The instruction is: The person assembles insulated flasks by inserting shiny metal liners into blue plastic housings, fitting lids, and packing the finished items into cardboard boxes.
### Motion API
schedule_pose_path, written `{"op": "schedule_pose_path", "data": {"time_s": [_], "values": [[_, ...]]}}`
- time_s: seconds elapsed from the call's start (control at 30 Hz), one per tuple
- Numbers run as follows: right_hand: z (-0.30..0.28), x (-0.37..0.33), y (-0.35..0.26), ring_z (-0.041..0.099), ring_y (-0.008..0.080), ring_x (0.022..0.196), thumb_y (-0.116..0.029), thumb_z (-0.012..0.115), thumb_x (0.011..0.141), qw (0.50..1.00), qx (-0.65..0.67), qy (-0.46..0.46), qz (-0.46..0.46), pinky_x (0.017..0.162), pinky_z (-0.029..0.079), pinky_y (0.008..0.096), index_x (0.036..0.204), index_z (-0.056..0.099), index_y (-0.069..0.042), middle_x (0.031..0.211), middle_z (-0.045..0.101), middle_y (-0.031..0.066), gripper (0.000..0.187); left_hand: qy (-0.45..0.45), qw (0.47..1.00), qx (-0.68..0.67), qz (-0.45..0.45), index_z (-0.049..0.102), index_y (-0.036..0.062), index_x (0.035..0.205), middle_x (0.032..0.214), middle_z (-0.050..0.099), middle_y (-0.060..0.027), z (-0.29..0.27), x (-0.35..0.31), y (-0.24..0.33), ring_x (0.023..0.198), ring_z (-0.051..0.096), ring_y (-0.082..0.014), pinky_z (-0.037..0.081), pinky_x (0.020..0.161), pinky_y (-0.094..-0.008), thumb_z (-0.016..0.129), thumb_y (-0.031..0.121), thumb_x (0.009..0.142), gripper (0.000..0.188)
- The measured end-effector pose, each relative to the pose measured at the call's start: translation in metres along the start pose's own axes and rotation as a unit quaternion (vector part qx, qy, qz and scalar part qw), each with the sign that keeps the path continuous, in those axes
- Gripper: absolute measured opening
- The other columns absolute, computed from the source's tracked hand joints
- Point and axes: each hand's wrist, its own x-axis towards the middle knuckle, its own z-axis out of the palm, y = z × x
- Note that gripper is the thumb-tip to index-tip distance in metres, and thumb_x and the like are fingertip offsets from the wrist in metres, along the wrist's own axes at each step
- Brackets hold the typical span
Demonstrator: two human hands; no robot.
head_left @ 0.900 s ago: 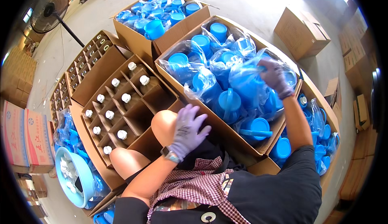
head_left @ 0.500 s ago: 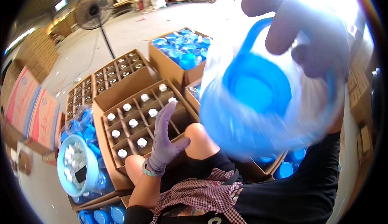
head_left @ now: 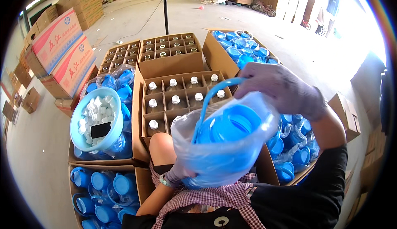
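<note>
Right hand (head_left: 281,87) now lower, palm down at handle (head_left: 203,111) of blue jug (head_left: 235,123)

Large red characters (head_left: 53,41); round blue emblems (head_left: 67,20), both on two stacked pink-and-white cartons (head_left: 74,67)

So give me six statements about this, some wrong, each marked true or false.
The blue container is in a see-through plastic bag. True.
The right hand is bare. False: the right hand wears a glove.
A flat black object lies on white pieces in the light-blue basin. True.
The nearest bottles have red caps. False: the nearest bottles have white caps.
The left hand is at the plastic bag's lower side. True.
The fan lies on its side. False: the fan stands upright.
</note>
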Motion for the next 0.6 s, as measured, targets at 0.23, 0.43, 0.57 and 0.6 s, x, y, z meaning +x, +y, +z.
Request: {"op": "schedule_pose_path", "data": {"time_s": [0.23,0.43,0.57,0.6], "values": [[-0.014,-0.042,0.018,0.063,0.0337,0.111,-0.017,0.088,0.078,0.991,0.128,-0.021,-0.02,0.095,0.055,0.043,0.141,0.064,-0.014,0.12,0.065,0.017,0.067,0.019,0.999,0.031,0.012,0.039,0.0018,0.154,0.151,0.052,-0.0166,-0.007,0.014,-0.013,0.136,0.054,-0.0257,0.044,0.115,-0.0424,0.079,0.037,0.083,0.088],[0.035,-0.075,-0.013,0.055,0.0363,0.129,-0.02,0.078,0.086,0.934,0.32,-0.146,-0.062,0.111,0.041,0.0559,0.148,0.051,-0.005,0.139,0.057,0.0193,0.069,-0.089,0.975,-0.124,-0.159,0.034,0.0036,0.157,0.151,0.051,-0.0175,-0.022,0.028,-0.086,0.137,0.053,-0.0278,0.046,0.114,-0.043,0.067,0.05,0.096,0.084],[0.157,-0.082,-0.032,0.044,0.0348,0.144,-0.023,0.069,0.091,0.993,0.053,-0.092,-0.042,0.126,0.017,0.057,0.15,0.05,-0.01,0.153,0.049,0.0138,0.063,-0.033,0.957,-0.213,-0.194,0.027,0.0053,0.16,0.155,0.046,-0.017,-0.004,-0.013,-0.122,0.14,0.05,-0.0289,0.044,0.116,-0.0434,0.056,0.052,0.103,0.079],[0.192,-0.077,-0.031,0.045,0.0325,0.144,-0.02,0.069,0.088,0.995,-0.012,-0.056,-0.078,0.127,0.014,0.0575,0.149,0.052,-0.009,0.151,0.052,0.0135,0.064,0.009,0.949,-0.234,-0.212,0.026,0.0057,0.16,0.156,0.045,-0.0167,-0.002,-0.038,-0.127,0.141,0.049,-0.029,0.043,0.117,-0.0435,0.054,0.051,0.104,0.078]]}}
